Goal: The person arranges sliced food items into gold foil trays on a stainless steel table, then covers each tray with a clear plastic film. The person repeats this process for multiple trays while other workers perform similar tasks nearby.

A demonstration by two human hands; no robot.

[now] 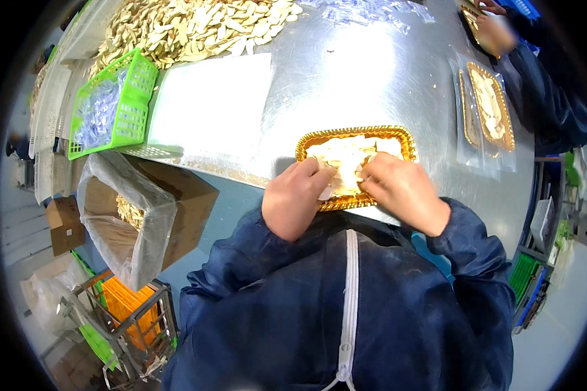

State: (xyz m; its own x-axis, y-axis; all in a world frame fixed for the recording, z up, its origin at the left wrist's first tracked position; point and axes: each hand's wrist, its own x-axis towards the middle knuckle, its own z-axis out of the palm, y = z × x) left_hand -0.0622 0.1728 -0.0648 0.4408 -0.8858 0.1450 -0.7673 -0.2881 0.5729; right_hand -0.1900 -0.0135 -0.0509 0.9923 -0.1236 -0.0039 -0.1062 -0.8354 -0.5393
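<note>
A gold tray [407, 138] with a ridged rim lies at the table's near edge, filled with pale, thin dried slices [346, 153]. Over its left side, my left hand [295, 201] is closed, a whitish slice showing by its fingertips. My right hand [406, 194] reaches in from the other side, its thumb and fingers pinched together on a pale slice among the others. Glare washes out the middle of the tray, so single slices there are hard to make out.
Loose slices [195, 29] are heaped at the far left, near a green basket [134, 98] of small clear packets and a white sheet [209, 104]. Bagged gold trays [492, 111] lie right, by another person's hand [496, 34]. A lined carton [189, 208] stands below left.
</note>
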